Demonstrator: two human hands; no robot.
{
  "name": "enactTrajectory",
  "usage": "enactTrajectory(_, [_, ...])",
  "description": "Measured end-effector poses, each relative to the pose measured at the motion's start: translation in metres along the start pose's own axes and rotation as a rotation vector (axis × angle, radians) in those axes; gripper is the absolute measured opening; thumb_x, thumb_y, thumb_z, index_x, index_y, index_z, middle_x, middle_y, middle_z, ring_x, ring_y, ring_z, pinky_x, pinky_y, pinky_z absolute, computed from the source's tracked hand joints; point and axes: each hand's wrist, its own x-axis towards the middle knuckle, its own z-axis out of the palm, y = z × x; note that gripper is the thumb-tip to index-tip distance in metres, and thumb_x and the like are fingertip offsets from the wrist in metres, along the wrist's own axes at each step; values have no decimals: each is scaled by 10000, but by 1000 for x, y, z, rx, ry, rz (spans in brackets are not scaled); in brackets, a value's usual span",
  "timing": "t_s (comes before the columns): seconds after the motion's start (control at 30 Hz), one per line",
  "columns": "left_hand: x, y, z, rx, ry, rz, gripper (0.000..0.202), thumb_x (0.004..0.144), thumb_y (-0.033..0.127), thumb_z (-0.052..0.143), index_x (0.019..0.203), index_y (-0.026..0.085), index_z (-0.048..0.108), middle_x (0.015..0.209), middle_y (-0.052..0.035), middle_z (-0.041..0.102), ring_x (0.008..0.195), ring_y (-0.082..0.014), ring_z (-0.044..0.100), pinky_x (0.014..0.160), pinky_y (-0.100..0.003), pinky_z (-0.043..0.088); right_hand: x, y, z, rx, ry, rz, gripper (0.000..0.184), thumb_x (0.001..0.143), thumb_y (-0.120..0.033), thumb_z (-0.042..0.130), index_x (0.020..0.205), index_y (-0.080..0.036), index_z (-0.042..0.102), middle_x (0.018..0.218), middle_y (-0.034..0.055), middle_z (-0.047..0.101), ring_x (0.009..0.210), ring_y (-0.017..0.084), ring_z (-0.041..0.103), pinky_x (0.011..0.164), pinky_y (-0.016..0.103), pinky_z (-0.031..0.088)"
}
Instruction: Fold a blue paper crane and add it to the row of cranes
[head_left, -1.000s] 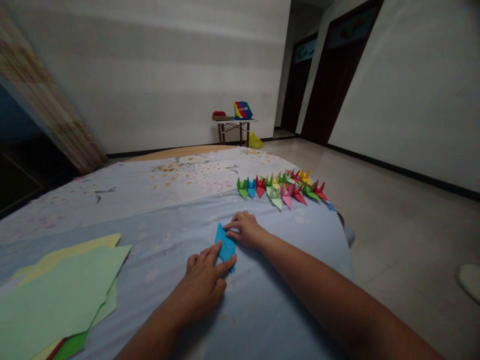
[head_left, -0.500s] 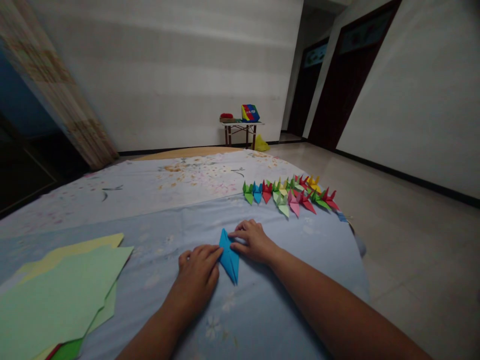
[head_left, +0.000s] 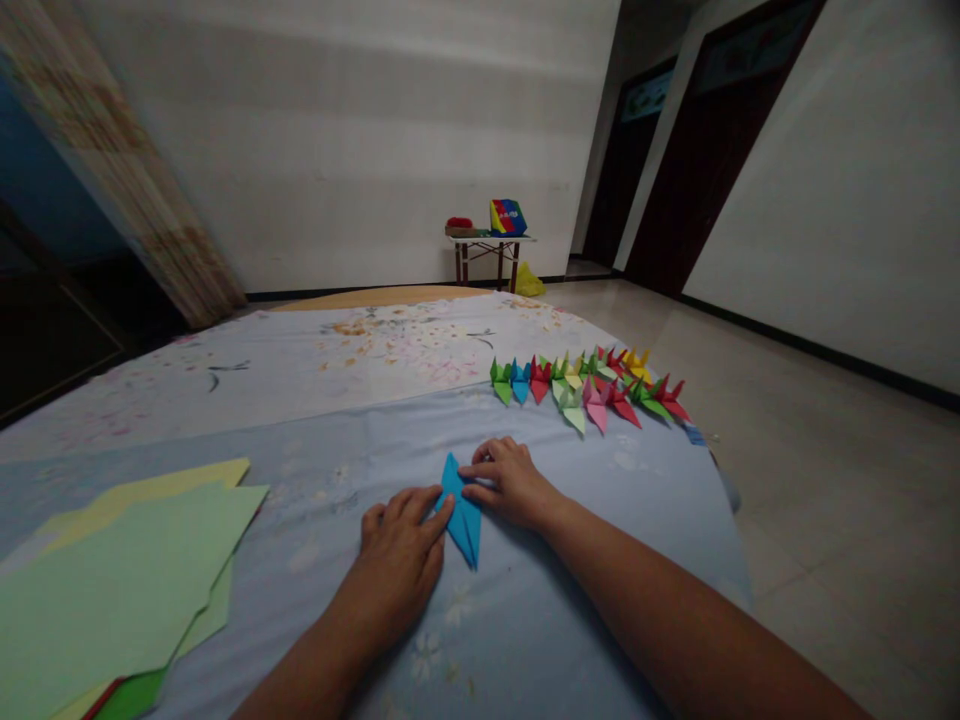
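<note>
A blue sheet of origami paper (head_left: 466,522), folded into a narrow diamond, lies flat on the light blue cloth. Its lower end shows a slit down the middle. My left hand (head_left: 405,535) is at its left edge, thumb pressed on the paper and fingers curled beside it. On the opposite edge, my right hand (head_left: 510,480) pinches the paper between thumb and forefinger, the other fingers bent. Beyond the hands, to the right, stand several folded paper cranes (head_left: 596,400) in green, blue, red, pink and yellow.
A stack of pale green and yellow paper sheets (head_left: 135,580) lies at the left. Under everything is a round table with a flowered tablecloth (head_left: 330,430). Against the far wall, a small table (head_left: 491,240) carries a colourful box (head_left: 508,217). The table's right edge borders the tiled floor.
My left thumb has shifted slightly further onto the blue paper, toward its middle. The view has turned a little, so the cranes and the far table appear slightly further right.
</note>
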Motion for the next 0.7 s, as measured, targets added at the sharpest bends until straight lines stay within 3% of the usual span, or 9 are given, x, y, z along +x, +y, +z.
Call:
enactTrajectory(0.33, [1, -3, 2, -28, -44, 5, 517, 807, 155, 390, 1301, 291, 462, 1395, -32, 440, 1284, -282, 328, 980, -531, 258, 0, 0, 0, -17, -12, -5, 281, 807, -412, 615, 1077, -339, 637, 1031, 39, 550, 969, 201, 429, 807, 345, 301])
enactTrajectory(0.7, [6, -8, 18, -68, 104, 11, 359, 895, 267, 378, 1223, 269, 525, 1360, -48, 482, 1274, -257, 347, 987, -514, 247, -2, -2, -4, 17, -2, 3, 325, 825, -391, 595, 1133, -289, 607, 1034, 54, 558, 983, 202, 440, 840, 354, 320])
